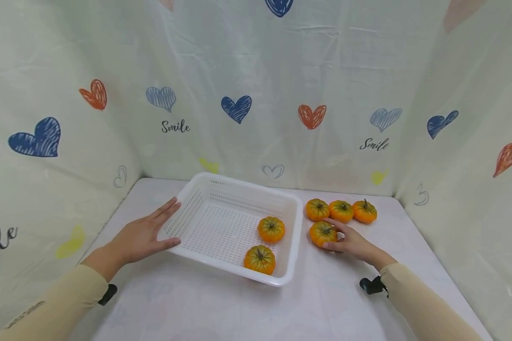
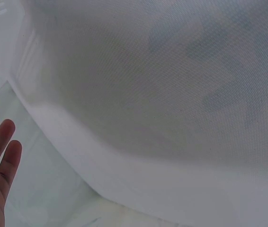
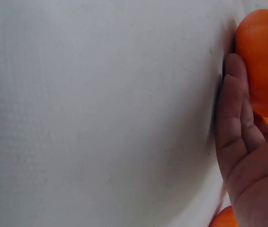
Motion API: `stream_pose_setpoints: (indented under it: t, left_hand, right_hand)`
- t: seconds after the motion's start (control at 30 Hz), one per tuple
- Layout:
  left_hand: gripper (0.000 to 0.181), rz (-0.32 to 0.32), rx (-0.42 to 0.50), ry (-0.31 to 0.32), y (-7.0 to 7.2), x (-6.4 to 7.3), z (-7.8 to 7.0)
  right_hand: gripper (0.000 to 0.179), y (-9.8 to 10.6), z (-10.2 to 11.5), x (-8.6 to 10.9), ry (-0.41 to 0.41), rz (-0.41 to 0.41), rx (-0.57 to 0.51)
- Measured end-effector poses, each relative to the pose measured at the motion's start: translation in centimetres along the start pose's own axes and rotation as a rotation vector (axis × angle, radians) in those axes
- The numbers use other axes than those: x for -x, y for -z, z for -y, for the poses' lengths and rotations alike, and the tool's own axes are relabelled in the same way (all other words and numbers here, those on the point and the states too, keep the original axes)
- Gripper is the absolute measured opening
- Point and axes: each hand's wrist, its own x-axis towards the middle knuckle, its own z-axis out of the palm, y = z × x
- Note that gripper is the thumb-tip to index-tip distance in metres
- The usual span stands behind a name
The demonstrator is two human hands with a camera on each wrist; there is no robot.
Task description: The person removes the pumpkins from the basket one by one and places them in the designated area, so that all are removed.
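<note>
My right hand [image 1: 356, 244] pinches a small orange-and-green pumpkin [image 1: 322, 234] on the table, just right of the basket. In the right wrist view its fingers lie along the pumpkin's orange side [image 3: 262, 61], and a fingertip shows at the far edge. A white perforated plastic basket [image 1: 297, 237] stands at the middle, slightly angled. Two pumpkins sit inside it, one [image 1: 271, 229] behind the other [image 1: 259, 259], toward its right end. My left hand [image 1: 142, 237] is at the basket's left end, fingers straight and spread, with thumb and fingertips right at the rim.
Three more pumpkins stand in a row behind the held one: a left one [image 1: 317, 209], a middle one [image 1: 341, 211] and a right one [image 1: 364, 211]. The white table [image 1: 196, 308] is enclosed at the back and sides by a heart-printed curtain [image 1: 273, 142].
</note>
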Motion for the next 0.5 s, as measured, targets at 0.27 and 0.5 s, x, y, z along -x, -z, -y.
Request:
stream_pose_setpoints:
  t: [0.27, 0.5]
  left_hand:
    - [0.091, 0.005, -0.004, -0.001, -0.12, -0.1, 0.11]
    - [0.091, -0.005, -0.005, -0.007, -0.21, -0.13, 0.15]
  right_hand:
    - [0.088, -0.15, -0.14, -0.11, -0.06, -0.012, -0.017]
    - [0.087, -0.31, -0.17, -0.12, -0.075, -0.017, -0.025]
